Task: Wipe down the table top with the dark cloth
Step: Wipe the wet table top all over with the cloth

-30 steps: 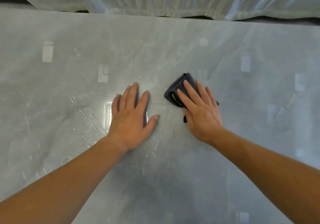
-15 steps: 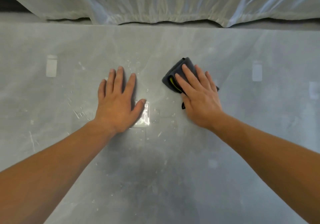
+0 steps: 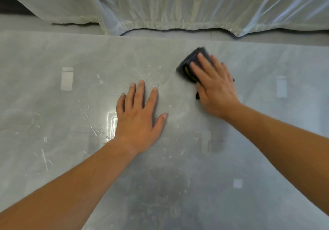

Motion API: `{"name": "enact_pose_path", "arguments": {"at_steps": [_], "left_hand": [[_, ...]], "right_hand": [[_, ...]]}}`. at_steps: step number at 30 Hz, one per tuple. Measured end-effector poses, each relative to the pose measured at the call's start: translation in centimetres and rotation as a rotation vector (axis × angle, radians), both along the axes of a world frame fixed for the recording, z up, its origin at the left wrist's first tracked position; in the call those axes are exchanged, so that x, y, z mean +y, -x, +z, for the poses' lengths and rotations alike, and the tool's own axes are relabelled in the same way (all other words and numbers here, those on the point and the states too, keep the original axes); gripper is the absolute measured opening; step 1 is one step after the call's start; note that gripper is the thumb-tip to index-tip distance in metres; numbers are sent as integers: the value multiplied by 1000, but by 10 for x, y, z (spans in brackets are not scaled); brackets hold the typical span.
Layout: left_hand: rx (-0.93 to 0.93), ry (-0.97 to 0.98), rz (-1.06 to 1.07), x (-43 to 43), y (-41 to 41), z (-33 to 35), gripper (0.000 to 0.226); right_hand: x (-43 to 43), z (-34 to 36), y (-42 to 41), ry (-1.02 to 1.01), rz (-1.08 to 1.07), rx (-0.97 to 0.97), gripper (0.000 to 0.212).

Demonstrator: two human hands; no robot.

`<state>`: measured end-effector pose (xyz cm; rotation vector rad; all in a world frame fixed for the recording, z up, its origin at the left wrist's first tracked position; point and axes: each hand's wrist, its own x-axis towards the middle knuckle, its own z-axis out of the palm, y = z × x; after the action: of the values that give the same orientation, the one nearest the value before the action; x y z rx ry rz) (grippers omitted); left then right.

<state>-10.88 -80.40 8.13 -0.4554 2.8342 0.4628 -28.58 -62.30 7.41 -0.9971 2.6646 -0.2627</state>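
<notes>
Dark cloth [image 3: 187,63] lies folded under my right hand [image 3: 216,89]. The fingers are straight and a little spread, pressing it flat onto the desk [image 3: 53,55]. A yellow-green strip shows at the fold beside my forefinger. To the left of that hand and nearer me, my left hand [image 3: 138,117] rests palm down on the bare grey surface, fingers straight, holding nothing. Small water drops [image 3: 154,77] speckle the desk around both hands. Beyond the cloth, past the far edge, hangs pale sheer fabric [image 3: 178,7].
</notes>
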Motion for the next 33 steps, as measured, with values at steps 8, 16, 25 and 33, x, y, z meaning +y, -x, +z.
{"name": "enact_pose_path", "arguments": {"at_steps": [8,16,25,33], "left_hand": [[29,-3,-21,-4,-2,-3,69],[35,-25,-38,-7,-5,-5,69],[78,-108,-8,-2,-9,1,65],[96,-137,-39,16,-53,15,63]], "right_hand": [[-60,-2,-24,41,-76,17,61],[-22,0,12,58,-303,-16,60],[16,-3,-54,29,156,13,59],[1,-1,-127,111,-252,-2,58]]}}
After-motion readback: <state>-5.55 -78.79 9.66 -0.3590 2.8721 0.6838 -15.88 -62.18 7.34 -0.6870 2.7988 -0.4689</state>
